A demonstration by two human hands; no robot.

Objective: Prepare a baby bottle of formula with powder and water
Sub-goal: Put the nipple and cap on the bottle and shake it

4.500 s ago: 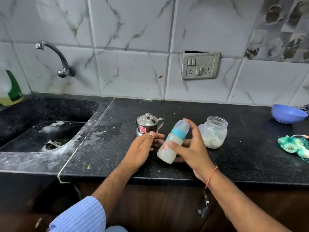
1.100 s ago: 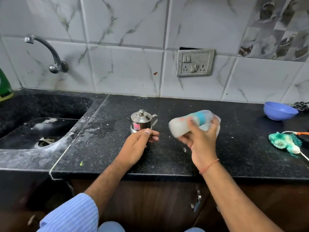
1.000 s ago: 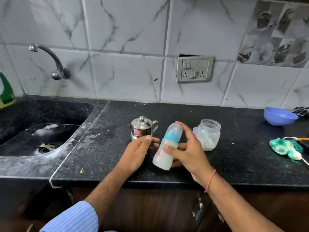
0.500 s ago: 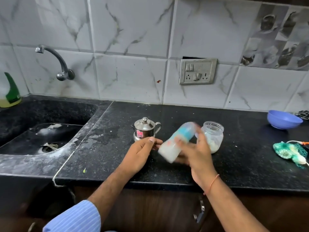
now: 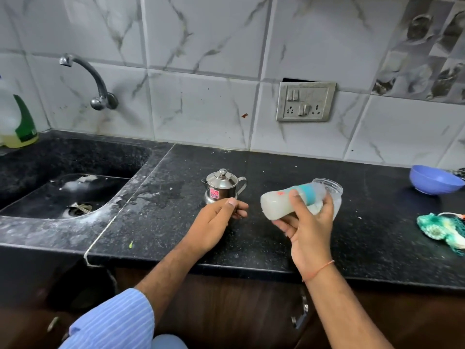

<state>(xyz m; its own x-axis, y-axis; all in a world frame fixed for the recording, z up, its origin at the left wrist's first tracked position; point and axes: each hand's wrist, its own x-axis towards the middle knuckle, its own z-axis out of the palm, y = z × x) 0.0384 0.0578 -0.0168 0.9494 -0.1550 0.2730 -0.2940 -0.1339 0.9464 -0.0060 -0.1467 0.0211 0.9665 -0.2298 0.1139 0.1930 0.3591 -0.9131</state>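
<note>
Home kitchen, black stone table [image 5: 251,238] with sunken sink [image 5: 65,195], wall tap [image 5: 93,79]; marble-look tiles [image 5: 201,107], switch socket [image 5: 305,102]

No text, brand or number can be read anywhere. The small steel pot [image 5: 222,186] at the middle of the desk carries a pink sticker [image 5: 214,192] on its near side, but its print is too small to make out. The baby bottle [image 5: 289,202], lying sideways in the right hand [image 5: 308,230], shows a faint red mark on its milky wall, blurred beyond reading. The green label on the far-left detergent bottle [image 5: 17,119] is illegible too.
</note>
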